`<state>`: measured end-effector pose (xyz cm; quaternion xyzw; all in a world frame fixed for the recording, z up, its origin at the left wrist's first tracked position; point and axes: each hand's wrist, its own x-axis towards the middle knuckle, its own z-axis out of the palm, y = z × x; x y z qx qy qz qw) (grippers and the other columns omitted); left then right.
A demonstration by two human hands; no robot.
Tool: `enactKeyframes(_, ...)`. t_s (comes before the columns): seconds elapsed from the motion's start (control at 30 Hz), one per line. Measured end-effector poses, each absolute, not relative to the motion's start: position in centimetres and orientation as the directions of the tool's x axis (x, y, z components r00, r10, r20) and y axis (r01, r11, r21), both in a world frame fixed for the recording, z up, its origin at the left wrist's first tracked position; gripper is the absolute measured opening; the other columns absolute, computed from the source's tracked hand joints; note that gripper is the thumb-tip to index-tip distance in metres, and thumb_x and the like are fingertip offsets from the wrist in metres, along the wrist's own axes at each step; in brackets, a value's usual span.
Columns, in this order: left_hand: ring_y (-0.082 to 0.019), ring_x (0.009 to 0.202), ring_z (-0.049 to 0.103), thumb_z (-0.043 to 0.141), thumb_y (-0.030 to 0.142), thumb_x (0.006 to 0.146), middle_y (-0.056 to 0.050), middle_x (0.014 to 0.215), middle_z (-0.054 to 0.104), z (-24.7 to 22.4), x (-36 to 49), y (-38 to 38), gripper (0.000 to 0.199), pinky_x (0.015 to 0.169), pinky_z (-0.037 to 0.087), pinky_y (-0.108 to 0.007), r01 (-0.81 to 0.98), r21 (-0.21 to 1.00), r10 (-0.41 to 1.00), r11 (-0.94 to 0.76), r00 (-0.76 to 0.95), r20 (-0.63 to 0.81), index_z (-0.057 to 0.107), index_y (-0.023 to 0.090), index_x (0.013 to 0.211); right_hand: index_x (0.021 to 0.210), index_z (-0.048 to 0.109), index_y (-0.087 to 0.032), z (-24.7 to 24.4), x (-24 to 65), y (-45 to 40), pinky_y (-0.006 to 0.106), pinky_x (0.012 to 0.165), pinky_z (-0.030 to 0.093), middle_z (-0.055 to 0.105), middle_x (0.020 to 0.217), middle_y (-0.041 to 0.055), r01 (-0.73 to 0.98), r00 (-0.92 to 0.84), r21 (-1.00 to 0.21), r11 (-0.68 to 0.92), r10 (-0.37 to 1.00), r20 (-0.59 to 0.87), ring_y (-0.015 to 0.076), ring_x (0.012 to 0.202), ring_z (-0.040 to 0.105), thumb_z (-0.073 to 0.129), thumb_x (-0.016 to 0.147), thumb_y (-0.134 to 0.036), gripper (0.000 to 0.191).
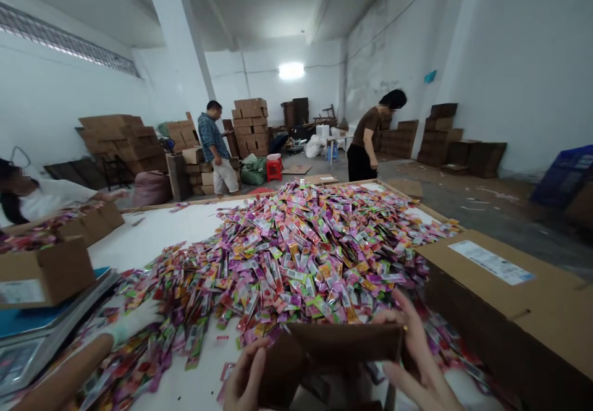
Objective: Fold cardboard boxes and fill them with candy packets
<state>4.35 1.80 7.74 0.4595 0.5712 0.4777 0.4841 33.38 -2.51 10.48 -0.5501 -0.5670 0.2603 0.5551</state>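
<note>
An opened brown cardboard box (347, 342) is tilted between my two hands at the bottom of the view. My left hand (248, 375) grips its left side, fingers bent around the edge. On the other side, my right hand (419, 352) clasps the right edge with fingers and thumb. The lower part of the box is cut off and dark. Just beyond it rises a large heap of small colourful sachets (296, 250), pink, purple, green and orange, spread over a white table (152, 232).
A co-worker's gloved hand (139, 321) reaches into sachets at left. Nearby, a carton (69, 272) stands on a scale (32, 349). A large carton (514, 287) lies at right. Two people stand beyond the table; another leans in at far left. Stacked cartons (250, 127) are behind.
</note>
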Motion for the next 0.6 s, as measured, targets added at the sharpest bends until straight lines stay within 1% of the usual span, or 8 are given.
enactKeyframes(0.13, -0.028, 0.124, 0.051, 0.047, 0.057, 0.084, -0.005, 0.123, 0.065, 9.2, 4.8, 1.4, 0.048, 0.104, 0.041, -0.038, 0.289, 0.942, 0.977, -0.172, -0.075, 0.201, 0.068, 0.025, 0.112, 0.15, -0.01, -0.024, 12.2, 34.0, -1.7, 0.042, 0.102, 0.041, 0.046, 0.14, 0.015, 0.176, -0.023, -0.958, 0.225, 0.974, 0.224, 0.0283, 0.125, 0.049, 0.051, 0.078, -0.063, 0.102)
enactKeyframes(0.2, -0.026, 0.117, 0.057, 0.049, 0.05, 0.086, -0.006, 0.122, 0.066, 10.9, 5.2, 1.3, 0.043, 0.1, 0.045, -0.038, 0.471, 0.79, 0.92, -0.392, 0.177, 0.351, 0.065, 0.026, 0.118, 0.15, -0.011, -0.021, 12.3, 34.5, -0.2, 0.044, 0.105, 0.037, 0.044, 0.141, 0.0172, 0.174, 0.036, -0.975, 0.137, 0.989, 0.145, 0.0286, 0.127, 0.048, 0.05, 0.078, -0.063, 0.103)
enactKeyframes(0.3, -0.028, 0.104, 0.064, 0.057, 0.05, 0.08, -0.011, 0.117, 0.068, 13.5, 6.7, 1.8, 0.047, 0.086, 0.053, -0.037, 0.582, 0.531, 0.774, -0.615, 0.575, 0.266, 0.065, 0.025, 0.118, 0.15, -0.009, -0.018, 11.8, 34.7, 2.3, 0.046, 0.109, 0.03, 0.046, 0.138, 0.0168, 0.343, 0.116, -0.938, 0.042, 0.989, 0.086, 0.0285, 0.129, 0.045, 0.064, 0.069, -0.055, 0.116)
enactKeyframes(0.37, -0.028, 0.092, 0.066, 0.062, 0.052, 0.076, -0.009, 0.1, 0.072, 14.3, 8.4, 2.5, 0.033, 0.079, 0.053, -0.039, 0.595, 0.448, 0.718, -0.667, 0.674, 0.174, 0.076, 0.026, 0.09, 0.151, -0.002, -0.015, 11.4, 34.8, 3.4, 0.047, 0.11, 0.029, 0.048, 0.135, 0.0165, 0.446, 0.103, -0.894, 0.05, 0.989, 0.107, 0.0303, 0.129, 0.044, 0.075, 0.057, -0.048, 0.125)
enactKeyframes(0.43, -0.024, 0.077, 0.064, 0.059, 0.047, 0.079, -0.006, 0.075, 0.07, 13.7, 10.2, 3.2, 0.032, 0.072, 0.051, -0.037, 0.635, 0.496, 0.786, -0.592, 0.591, 0.182, 0.073, 0.023, 0.064, 0.149, 0.016, -0.014, 11.3, 35.2, 3.8, 0.047, 0.107, 0.034, 0.053, 0.13, 0.0168, 0.418, 0.07, -0.904, 0.086, 0.99, 0.126, 0.0315, 0.124, 0.049, 0.075, 0.057, -0.051, 0.115)
enactKeyframes(0.47, -0.021, 0.07, 0.062, 0.057, 0.042, 0.081, -0.004, 0.068, 0.067, 13.0, 10.9, 3.4, 0.029, 0.068, 0.05, -0.035, 0.641, 0.569, 0.842, -0.516, 0.503, 0.196, 0.073, 0.022, 0.067, 0.146, 0.028, -0.014, 11.4, 35.5, 3.6, 0.046, 0.104, 0.039, 0.056, 0.127, 0.0167, 0.369, 0.069, -0.924, 0.097, 0.989, 0.132, 0.031, 0.12, 0.053, 0.069, 0.064, -0.056, 0.101)
enactKeyframes(0.53, -0.016, 0.056, 0.056, 0.058, 0.037, 0.081, -0.002, 0.068, 0.064, 11.0, 11.9, 3.6, 0.026, 0.056, 0.046, -0.029, 0.596, 0.722, 0.934, -0.351, 0.278, 0.224, 0.072, 0.019, 0.094, 0.132, 0.05, -0.018, 11.7, 35.9, 2.6, 0.042, 0.096, 0.047, 0.061, 0.123, 0.0154, 0.334, 0.126, -0.928, 0.163, 0.968, 0.215, 0.0282, 0.115, 0.058, 0.053, 0.081, -0.058, 0.065)
enactKeyframes(0.6, -0.015, 0.056, 0.055, 0.063, 0.037, 0.076, -0.003, 0.08, 0.065, 8.8, 12.3, 3.2, 0.043, 0.054, 0.047, -0.029, 0.527, 0.783, 0.941, -0.331, 0.118, 0.318, 0.063, 0.019, 0.115, 0.118, 0.061, -0.023, 11.9, 35.6, 0.8, 0.038, 0.093, 0.051, 0.063, 0.122, 0.0124, 0.487, 0.165, -0.82, 0.3, 0.89, 0.424, 0.0258, 0.115, 0.059, 0.045, 0.09, -0.048, 0.041)
